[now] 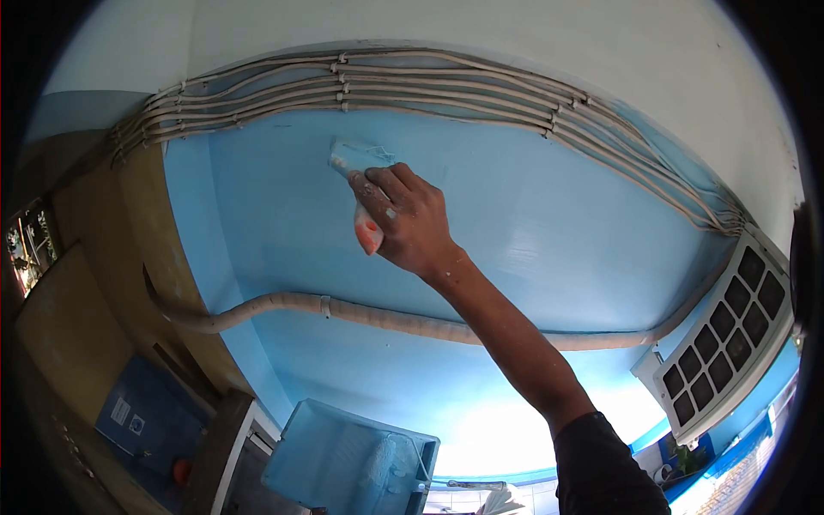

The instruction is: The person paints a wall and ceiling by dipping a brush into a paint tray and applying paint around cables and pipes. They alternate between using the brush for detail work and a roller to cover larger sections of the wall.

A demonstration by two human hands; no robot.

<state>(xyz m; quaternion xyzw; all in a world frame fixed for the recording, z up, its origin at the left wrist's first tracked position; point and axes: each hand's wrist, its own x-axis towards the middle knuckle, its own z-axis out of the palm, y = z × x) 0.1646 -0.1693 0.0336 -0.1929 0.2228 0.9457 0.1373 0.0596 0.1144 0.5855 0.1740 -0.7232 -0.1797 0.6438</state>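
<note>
My right hand (410,210) is closed around a paintbrush (369,233) and reaches up to the light-blue wall (515,215). The handle, pale with an orange end, sticks out below my fingers. Its blue-coated bristle end is up against the wall, just under the cables, partly hidden by my fingers. Specks of paint dot the hand and wrist. A blue paint tray (313,455) with wet light-blue paint in it appears low in the view; what supports it is hidden. My left hand does not show.
Several pale cables (446,81) run clipped along the wall top. A thick wrapped pipe (403,322) crosses lower down. At right hangs a white air-conditioner unit (725,335) with dark grilles. A brown pillar (163,249) and a dark-blue door (150,412) stand at left.
</note>
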